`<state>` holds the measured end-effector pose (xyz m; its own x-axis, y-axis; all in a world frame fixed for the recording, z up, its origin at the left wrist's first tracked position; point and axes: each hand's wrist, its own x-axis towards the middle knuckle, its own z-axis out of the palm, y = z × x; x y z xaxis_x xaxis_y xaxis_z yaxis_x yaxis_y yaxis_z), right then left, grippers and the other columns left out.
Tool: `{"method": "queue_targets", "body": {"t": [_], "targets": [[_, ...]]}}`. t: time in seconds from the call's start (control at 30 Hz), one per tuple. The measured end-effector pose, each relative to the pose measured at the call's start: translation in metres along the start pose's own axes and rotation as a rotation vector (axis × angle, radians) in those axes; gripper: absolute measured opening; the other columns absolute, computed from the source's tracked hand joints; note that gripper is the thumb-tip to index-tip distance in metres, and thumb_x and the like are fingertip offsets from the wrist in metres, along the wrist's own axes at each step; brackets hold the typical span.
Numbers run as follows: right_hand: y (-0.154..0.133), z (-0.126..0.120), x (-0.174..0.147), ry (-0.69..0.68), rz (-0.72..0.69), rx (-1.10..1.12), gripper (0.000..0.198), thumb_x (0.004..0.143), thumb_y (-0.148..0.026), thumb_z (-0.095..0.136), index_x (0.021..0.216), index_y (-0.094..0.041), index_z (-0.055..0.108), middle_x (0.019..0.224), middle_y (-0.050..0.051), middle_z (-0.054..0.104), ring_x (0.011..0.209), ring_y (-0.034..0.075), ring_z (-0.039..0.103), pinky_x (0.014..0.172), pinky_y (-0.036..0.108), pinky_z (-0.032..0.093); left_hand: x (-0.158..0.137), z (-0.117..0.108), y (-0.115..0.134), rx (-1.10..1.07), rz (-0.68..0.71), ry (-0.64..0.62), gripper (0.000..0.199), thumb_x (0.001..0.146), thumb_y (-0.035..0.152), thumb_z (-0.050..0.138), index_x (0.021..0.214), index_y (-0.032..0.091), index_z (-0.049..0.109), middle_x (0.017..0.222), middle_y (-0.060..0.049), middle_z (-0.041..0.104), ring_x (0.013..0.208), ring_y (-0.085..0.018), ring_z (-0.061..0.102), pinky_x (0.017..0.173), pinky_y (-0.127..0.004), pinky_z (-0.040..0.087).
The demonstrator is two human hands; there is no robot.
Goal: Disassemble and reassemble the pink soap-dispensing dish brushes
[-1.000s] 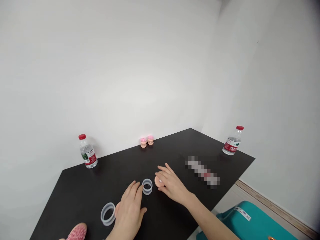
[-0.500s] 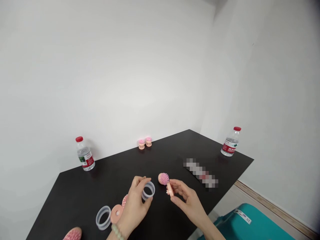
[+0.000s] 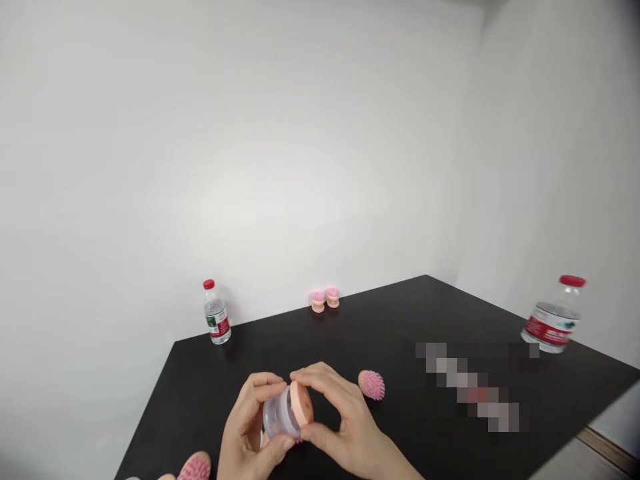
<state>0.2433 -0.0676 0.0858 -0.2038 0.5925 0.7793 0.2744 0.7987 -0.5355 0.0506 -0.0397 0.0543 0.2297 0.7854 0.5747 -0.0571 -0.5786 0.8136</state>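
Two bare hands meet over the black table (image 3: 280,350): the left hand (image 3: 250,427) grips a translucent plastic ring (image 3: 277,415), while the right hand (image 3: 345,420) pinches a peach disc cap (image 3: 303,405) against its right end, both pieces tilted above the tabletop. Whether the cap is fully seated cannot be told. A second ago the ring stood on the table between the hands; half a second ago the cap was apart from it, in the right fingers. The pink bristle head (image 3: 373,385) still lies on its side, now just beyond the right hand, and the view has swung so that the bottles sit farther right.

Red-and-white labels wrap the left water bottle (image 3: 218,319) and right water bottle (image 3: 553,323), both red-capped; the lettering is too small or blurred to read. A pixelated strip (image 3: 470,390) lies near the right bottle, its print hidden. Two small pink-bristled brushes (image 3: 325,300) stand by the white wall (image 3: 280,167). Another bristle head (image 3: 196,467) is cut off at the bottom edge, and the hands partly hide something pink beneath the ring
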Motion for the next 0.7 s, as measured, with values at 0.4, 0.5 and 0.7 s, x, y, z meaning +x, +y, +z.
{"method": "queue_targets", "body": {"t": [0.4, 0.5, 0.7], "targets": [[0.036, 0.027, -0.021, -0.044, 0.032, 0.116, 0.055, 0.091, -0.06, 0.058, 0.136, -0.028, 0.058, 0.109, 0.012, 0.071, 0.098, 0.029, 0.062, 0.081, 0.046, 0.057, -0.026, 0.007, -0.032, 0.167, 0.136, 0.134, 0.04, 0.082, 0.052, 0.071, 0.117, 0.032, 0.068, 0.109, -0.009, 0.063, 0.094, -0.026, 0.067, 0.073, -0.035, 0.06], [0.03, 0.02, -0.021, -0.062, 0.02, 0.114, 0.055, 0.091, -0.062, 0.057, 0.137, -0.031, 0.058, 0.111, 0.011, 0.072, 0.095, 0.028, 0.063, 0.078, 0.045, 0.058, -0.027, 0.004, -0.028, 0.142, 0.052, 0.081, 0.046, 0.076, 0.057, 0.074, 0.11, 0.026, 0.069, 0.099, -0.009, 0.07, 0.084, -0.025, 0.07, 0.068, -0.034, 0.059], [0.014, 0.012, -0.024, -0.071, -0.018, 0.047, 0.054, 0.091, -0.055, 0.061, 0.142, -0.039, 0.052, 0.119, 0.009, 0.073, 0.099, 0.03, 0.067, 0.081, 0.05, 0.06, -0.03, 0.002, -0.023, -0.048, -0.086, -0.011, 0.046, 0.069, 0.061, 0.079, 0.097, 0.025, 0.071, 0.089, -0.007, 0.072, 0.077, -0.024, 0.069, 0.067, -0.034, 0.057]]}}
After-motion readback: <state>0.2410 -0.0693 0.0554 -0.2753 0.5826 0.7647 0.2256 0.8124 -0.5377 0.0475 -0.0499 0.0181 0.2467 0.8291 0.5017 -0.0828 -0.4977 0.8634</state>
